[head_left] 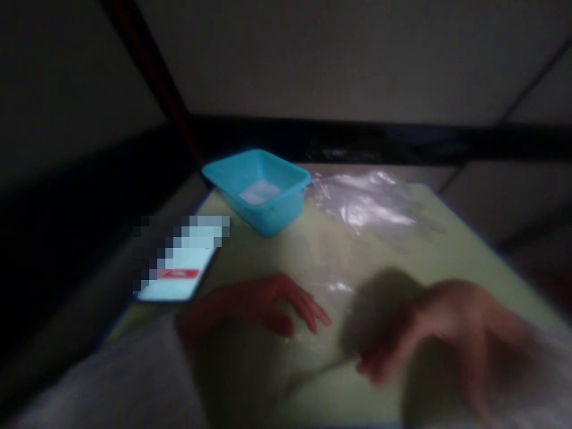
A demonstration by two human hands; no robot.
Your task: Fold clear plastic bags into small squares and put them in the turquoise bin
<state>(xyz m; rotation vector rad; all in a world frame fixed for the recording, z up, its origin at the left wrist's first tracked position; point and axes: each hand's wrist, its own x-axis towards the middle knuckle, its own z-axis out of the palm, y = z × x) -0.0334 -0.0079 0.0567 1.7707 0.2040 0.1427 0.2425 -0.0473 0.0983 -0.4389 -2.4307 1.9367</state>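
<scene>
If jerked back, the loosely parted left hand [266,304] could knock the flat, pale-screened phone [172,286] off the yellow table's [451,250] left edge. Right hand [440,316]: grip unclear.

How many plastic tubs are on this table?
1: the turquoise rectangular plastic tub, at the far left of the yellow tabletop, left of the crumpled clear plastic.

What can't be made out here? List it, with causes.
In the head view:
Bare right hand: blur hides whether it grips anything.
Pale, shiny patch near the bare left hand: too blurred to identify.
White contents of the turquoise plastic tub: likewise blurred.
Flat rectangular phone with pale screen: pixel blocks hide its upper part.
</scene>
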